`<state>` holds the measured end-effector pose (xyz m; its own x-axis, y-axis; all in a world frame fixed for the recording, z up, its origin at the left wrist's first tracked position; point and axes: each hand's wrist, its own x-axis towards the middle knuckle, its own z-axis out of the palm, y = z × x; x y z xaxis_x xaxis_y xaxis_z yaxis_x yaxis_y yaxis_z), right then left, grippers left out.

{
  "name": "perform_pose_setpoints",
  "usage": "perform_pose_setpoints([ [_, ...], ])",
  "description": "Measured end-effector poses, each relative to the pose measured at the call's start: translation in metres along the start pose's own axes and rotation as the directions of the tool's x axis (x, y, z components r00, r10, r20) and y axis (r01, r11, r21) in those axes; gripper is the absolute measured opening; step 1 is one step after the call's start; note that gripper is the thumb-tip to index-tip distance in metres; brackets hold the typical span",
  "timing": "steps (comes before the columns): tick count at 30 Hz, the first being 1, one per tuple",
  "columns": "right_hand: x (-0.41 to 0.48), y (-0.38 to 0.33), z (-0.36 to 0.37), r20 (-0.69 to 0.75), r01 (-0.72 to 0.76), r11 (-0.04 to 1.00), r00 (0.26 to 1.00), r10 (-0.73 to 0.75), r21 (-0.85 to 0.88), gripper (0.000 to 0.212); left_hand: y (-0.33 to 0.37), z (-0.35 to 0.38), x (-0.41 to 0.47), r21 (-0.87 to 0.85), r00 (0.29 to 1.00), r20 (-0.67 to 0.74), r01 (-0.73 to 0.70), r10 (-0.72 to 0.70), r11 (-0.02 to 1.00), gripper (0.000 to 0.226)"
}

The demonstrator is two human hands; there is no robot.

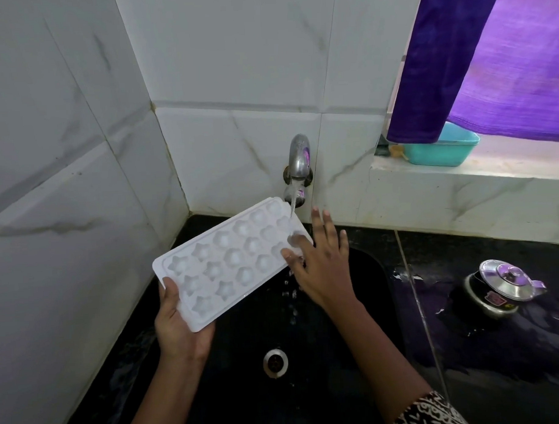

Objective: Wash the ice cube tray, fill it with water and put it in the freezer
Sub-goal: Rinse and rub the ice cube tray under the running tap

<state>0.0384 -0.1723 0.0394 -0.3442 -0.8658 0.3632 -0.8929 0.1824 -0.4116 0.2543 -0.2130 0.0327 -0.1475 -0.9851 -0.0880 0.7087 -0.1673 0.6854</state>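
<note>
A white ice cube tray (229, 261) with star-shaped cups is held tilted over the black sink (339, 320), its far end under the running steel tap (298, 160). My left hand (177, 326) grips the tray's near end from below, thumb on the rim. My right hand (321, 258) has its fingers spread straight, and its thumb and fingertips touch the tray's far right end where the water stream lands. Water drips off the tray into the sink.
The sink drain (275, 362) lies below the hands. White tiled walls close in the left and back. A steel-lidded pot (502, 286) stands on the wet black counter at right. A teal tub (441, 150) and purple curtain (475, 62) are at the window ledge.
</note>
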Motion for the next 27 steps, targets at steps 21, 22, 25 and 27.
perform_pose_setpoints([
  [21, 0.001, 0.005, -0.005, 0.022, 0.050, 0.999, 0.998, -0.050, 0.007, 0.046, 0.000, -0.006, 0.002, 0.001, 1.000, 0.009, -0.024, 0.024, 1.000, 0.060],
  [22, 0.002, 0.004, -0.006, 0.003, 0.036, 0.999, 0.999, -0.036, 0.002, 0.046, -0.001, -0.005, 0.001, 0.004, 1.000, 0.018, -0.023, 0.023, 1.000, 0.060],
  [25, -0.001, -0.005, -0.001, 0.036, 0.056, 0.998, 0.998, -0.055, -0.016, 0.060, -0.003, -0.006, 0.001, -0.005, 1.000, 0.006, -0.027, 0.027, 1.000, 0.061],
  [27, -0.003, 0.000, -0.001, 0.073, 0.068, 0.997, 0.995, -0.066, -0.022, 0.055, 0.000, -0.009, 0.003, -0.001, 0.999, -0.016, -0.033, 0.033, 0.999, 0.060],
])
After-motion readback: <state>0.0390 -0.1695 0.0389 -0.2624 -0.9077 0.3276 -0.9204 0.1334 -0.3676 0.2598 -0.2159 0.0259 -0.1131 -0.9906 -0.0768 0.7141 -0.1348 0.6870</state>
